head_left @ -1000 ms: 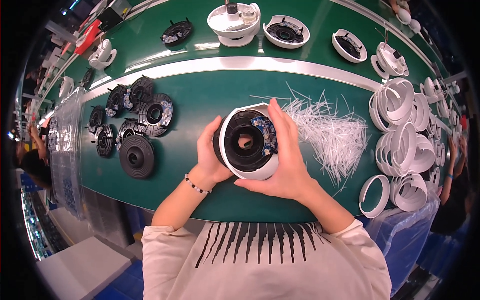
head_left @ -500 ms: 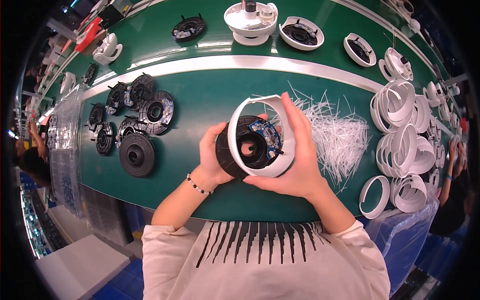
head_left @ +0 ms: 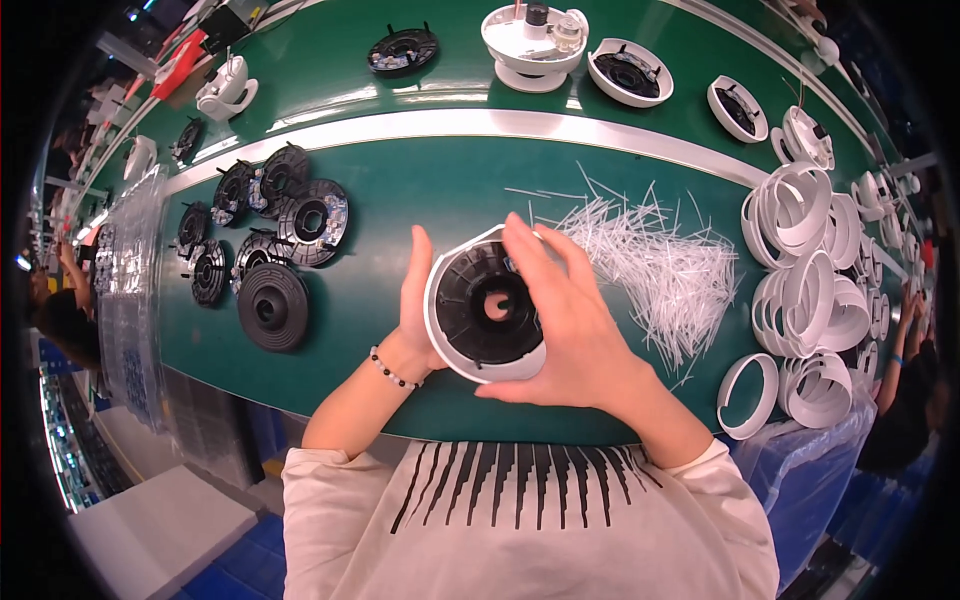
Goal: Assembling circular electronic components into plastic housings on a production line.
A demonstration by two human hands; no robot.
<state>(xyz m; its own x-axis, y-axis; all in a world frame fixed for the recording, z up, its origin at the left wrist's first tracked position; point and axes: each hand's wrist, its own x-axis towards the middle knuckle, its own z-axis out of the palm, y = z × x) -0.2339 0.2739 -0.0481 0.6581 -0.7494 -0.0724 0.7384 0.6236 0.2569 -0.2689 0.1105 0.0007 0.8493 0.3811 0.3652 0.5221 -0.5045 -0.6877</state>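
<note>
A white plastic ring [head_left: 452, 366] is held up over the front of the bench, with a black round base [head_left: 467, 318] seated inside it. A small blue patch of circuit board shows beside my right fingers, which cover the rest of that side. My left hand [head_left: 413, 305] supports the ring's left side from behind, thumb raised along the rim. My right hand [head_left: 575, 335] wraps the right side, fingers over the top and thumb at the lower edge. Through the base's central hole some skin shows.
Several black bases with circuit boards [head_left: 313, 222] lie at left, near a black stepped disc [head_left: 272, 308]. Thin white strips [head_left: 665, 270] are heaped right of my hands. White rings [head_left: 805, 290] are stacked at far right. Beyond a metal rail, the green belt carries a white housing [head_left: 535, 50].
The white ring has come down around the black base, which was behind it before. My right hand has turned over the rim. Parts on the belt have shifted right.
</note>
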